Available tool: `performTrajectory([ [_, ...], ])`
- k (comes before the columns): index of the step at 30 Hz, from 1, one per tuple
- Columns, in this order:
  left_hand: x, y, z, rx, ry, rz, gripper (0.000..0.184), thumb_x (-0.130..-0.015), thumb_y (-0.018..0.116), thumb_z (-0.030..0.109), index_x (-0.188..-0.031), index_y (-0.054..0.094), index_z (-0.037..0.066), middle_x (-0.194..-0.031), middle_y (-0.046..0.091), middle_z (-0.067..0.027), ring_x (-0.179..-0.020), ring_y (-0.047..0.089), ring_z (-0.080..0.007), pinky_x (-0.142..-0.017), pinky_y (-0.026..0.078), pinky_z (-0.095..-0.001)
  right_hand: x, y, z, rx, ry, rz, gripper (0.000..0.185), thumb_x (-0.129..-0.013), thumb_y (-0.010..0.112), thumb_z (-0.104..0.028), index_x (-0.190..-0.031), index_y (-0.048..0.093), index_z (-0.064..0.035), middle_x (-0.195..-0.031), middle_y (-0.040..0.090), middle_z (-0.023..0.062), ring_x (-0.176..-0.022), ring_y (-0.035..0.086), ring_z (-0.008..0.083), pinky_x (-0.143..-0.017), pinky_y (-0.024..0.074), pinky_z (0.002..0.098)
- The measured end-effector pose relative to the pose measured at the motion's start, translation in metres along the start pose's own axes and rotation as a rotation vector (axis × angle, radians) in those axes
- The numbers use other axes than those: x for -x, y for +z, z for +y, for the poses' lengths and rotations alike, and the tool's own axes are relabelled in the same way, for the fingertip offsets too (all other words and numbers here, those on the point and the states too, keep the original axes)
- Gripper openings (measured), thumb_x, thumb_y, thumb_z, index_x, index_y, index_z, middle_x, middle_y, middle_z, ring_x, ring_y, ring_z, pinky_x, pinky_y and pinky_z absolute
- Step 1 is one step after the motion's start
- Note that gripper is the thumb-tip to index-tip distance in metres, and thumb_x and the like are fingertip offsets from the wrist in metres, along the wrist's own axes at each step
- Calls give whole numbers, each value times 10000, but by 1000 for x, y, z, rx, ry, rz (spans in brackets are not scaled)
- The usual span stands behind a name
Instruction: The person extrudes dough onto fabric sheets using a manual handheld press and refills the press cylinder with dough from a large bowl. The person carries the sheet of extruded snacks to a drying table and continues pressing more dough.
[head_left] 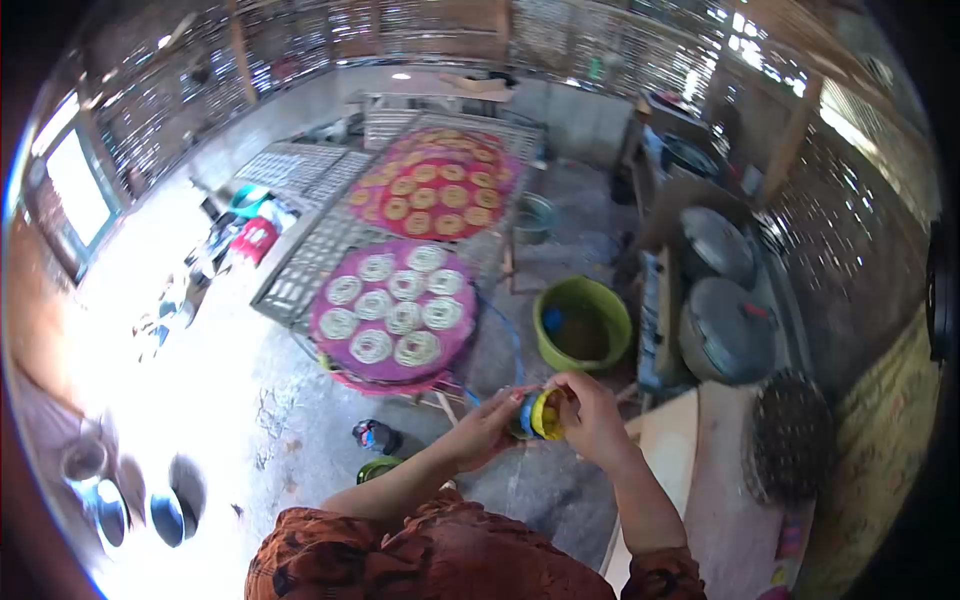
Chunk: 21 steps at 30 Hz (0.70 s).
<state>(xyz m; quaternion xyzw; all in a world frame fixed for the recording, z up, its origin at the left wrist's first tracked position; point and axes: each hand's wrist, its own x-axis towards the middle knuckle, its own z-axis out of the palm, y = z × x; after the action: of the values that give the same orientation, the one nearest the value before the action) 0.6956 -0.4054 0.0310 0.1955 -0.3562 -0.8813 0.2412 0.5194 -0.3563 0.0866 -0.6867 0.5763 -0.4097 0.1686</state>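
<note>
A small round container [526, 418] with a blue band and a yellow end is held up in front of my body. My left hand [487, 432] is closed around its darker side. On the other side, the fingers of my right hand [590, 412] are bent against the yellow end [547, 414]. Whether that end is a lid or a cup is too small to tell. Beyond my hands, a round pink tray [392, 318] bears several pale coiled rings.
A green tub [584, 325] stands ahead on the floor. Behind the pink tray, a red tray [425, 185] of yellowish rings rests on slatted racks [305, 255]. Lidded pots [728, 330] sit on the stove at right. A dark jar [376, 436] stands on the floor left of my arm.
</note>
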Motion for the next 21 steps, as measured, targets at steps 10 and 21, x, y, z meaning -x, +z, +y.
performTrajectory([
  [10, 127, -243, 140, -621, 770, 1035, 155, -881, 514, 42, -1027, 540, -2, -887, 616, -57, -807, 578, -101, -701, 474, -243, -340, 253, 69, 89, 9, 51, 122, -765, 665, -68, -844, 598, -4, -780, 637, 146, -723, 631, 278, -678, 493, 361],
  [21, 79, -396, 183, -823, 574, 1242, 256, -806, 648, 237, -898, 620, 0, -786, 644, -165, -781, 638, -216, -677, 488, -336, -388, 317, 102, 238, 231, 58, 159, -726, 689, -110, -826, 644, 7, -804, 643, 153, -783, 626, 288, -725, 490, 391],
])
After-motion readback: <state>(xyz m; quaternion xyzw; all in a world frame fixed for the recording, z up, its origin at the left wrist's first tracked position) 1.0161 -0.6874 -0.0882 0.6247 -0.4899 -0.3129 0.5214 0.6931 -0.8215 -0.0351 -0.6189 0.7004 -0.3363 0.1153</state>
